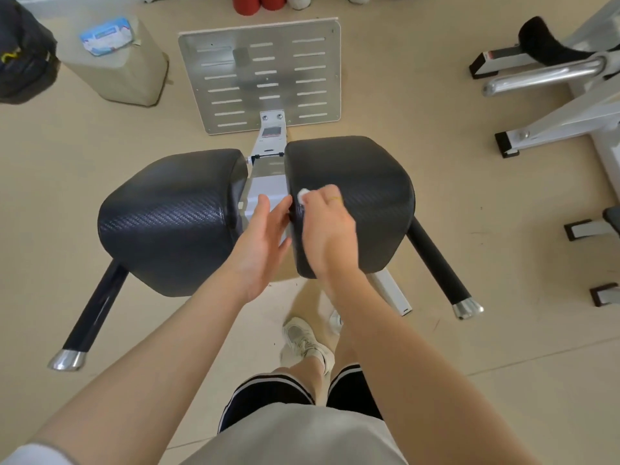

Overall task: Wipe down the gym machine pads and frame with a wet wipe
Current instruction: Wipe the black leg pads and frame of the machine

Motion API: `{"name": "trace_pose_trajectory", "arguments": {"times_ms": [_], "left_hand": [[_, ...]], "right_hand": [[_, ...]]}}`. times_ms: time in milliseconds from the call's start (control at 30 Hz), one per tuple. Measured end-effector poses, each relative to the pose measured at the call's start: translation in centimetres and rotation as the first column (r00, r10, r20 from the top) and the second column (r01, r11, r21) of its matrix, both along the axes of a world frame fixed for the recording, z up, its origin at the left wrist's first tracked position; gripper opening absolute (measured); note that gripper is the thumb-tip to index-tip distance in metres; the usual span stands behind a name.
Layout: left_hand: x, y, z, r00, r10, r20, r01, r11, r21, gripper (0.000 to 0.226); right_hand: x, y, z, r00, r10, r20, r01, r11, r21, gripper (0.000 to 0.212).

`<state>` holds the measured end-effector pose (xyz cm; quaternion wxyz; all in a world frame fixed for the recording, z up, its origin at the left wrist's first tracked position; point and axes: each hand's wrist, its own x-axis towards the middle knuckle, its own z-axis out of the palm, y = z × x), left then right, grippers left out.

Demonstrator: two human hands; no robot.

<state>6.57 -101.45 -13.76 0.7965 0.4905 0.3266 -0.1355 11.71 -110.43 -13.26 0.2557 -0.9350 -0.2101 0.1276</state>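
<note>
The wet wipe (303, 195) is a small white wad just above the middle of the frame, bunched in my right hand (327, 223), whose fingers curl down around it and press it on the inner edge of the right pad (362, 182). That pad is a fat, rounded black cushion with a fine woven, carbon-like texture and a faint sheen. Its twin, the left pad (167, 219), sits left of centre, the same shape and skin.

My left hand (261, 236) is in the gap between the two pads, palm turned towards the right pad, fingers straight and close together, gripping nothing; whether the fingertips touch the pad's side I cannot tell. Behind it runs the smooth white painted frame (268, 189), leading up to a flat brushed-metal footplate (261, 75) with rows of short slots at upper centre.

A straight black handle (94, 317) with a shiny chrome end cap pokes out from under the left pad towards the lower left, and a matching right handle (439, 266) runs towards the lower right.

At upper left, a blue-and-white pack of wipes (105, 35) lies on a pale boxy stool (117, 68), beside a dark bag (23, 52). Another white machine (553, 95) with a chrome bar fills the upper right. Beige floor (469, 330) lies all round, and my white shoe (307, 340) stands below the pads.
</note>
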Motion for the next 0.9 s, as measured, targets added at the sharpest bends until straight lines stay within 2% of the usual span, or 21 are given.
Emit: {"name": "trace_pose_trajectory", "arguments": {"times_ms": [100, 200, 267, 300, 367, 433, 533, 600, 667, 733, 800, 900], "left_hand": [[-0.4, -0.1, -0.9, 1.0, -0.005, 0.022, 0.005, 1.0, -0.016, 0.058], [-0.7, -0.3, -1.5, 1.0, -0.014, 0.012, 0.013, 0.998, 0.063, 0.06], [-0.7, -0.6, -1.4, 0.998, 0.059, 0.016, -0.06, 0.993, 0.1, 0.068], [-0.6, -0.9, -1.2, 0.996, 0.081, 0.029, -0.083, 0.992, 0.095, 0.067], [-0.7, -1.4, -0.9, 0.994, 0.107, 0.038, -0.11, 0.989, 0.096, 0.062], [-0.6, -1.8, -0.9, 0.992, 0.122, 0.039, -0.125, 0.985, 0.115, 0.057], [-0.4, -2.1, -0.7, 0.993, 0.114, 0.032, -0.117, 0.988, 0.104, 0.054], [-0.4, -2.3, -0.9, 0.992, 0.127, 0.024, -0.129, 0.982, 0.141, 0.054], [-0.3, -2.5, -1.3, 0.987, 0.157, 0.021, -0.159, 0.973, 0.169, 0.053], [-0.5, -3.4, -1.3, 0.982, 0.186, 0.022, -0.187, 0.962, 0.197, 0.054], [-0.5, -4.6, -1.0, 0.974, 0.223, 0.026, -0.222, 0.936, 0.275, 0.059], [-0.6, -6.2, -0.9, 0.954, 0.301, 0.014, -0.284, 0.883, 0.374, 0.054]], "right_hand": [[0.5, -0.8, -0.2, 0.998, 0.05, 0.039, -0.05, 0.999, -0.007, 0.029], [3.9, -4.9, -0.7, 0.977, -0.155, 0.145, 0.161, 0.986, -0.034, 0.027], [5.9, -7.4, -0.5, 0.932, -0.342, 0.121, 0.344, 0.939, 0.0, 0.021], [6.3, -8.1, -0.7, 0.92, -0.381, 0.096, 0.381, 0.924, 0.021, 0.019], [5.5, -8.2, -1.1, 0.928, -0.352, 0.124, 0.358, 0.933, -0.036, 0.018], [3.1, -6.8, -1.7, 0.959, -0.232, 0.162, 0.248, 0.964, -0.091, 0.023], [-0.6, -3.4, -2.0, 0.989, -0.061, 0.132, 0.058, 0.998, 0.019, 0.027], [-1.3, -2.5, -1.5, 0.995, -0.001, 0.1, -0.006, 0.998, 0.068, 0.017], [-0.4, -3.9, -1.7, 0.991, 0.046, 0.127, -0.054, 0.997, 0.063, 0.017], [1.4, -6.9, -2.2, 0.993, 0.001, 0.119, -0.005, 0.999, 0.037, 0.019], [3.4, -10.2, -2.5, 0.982, -0.122, 0.147, 0.117, 0.992, 0.047, 0.019], [4.6, -12.6, -2.4, 0.961, -0.221, 0.163, 0.213, 0.975, 0.069, 0.017]]}}
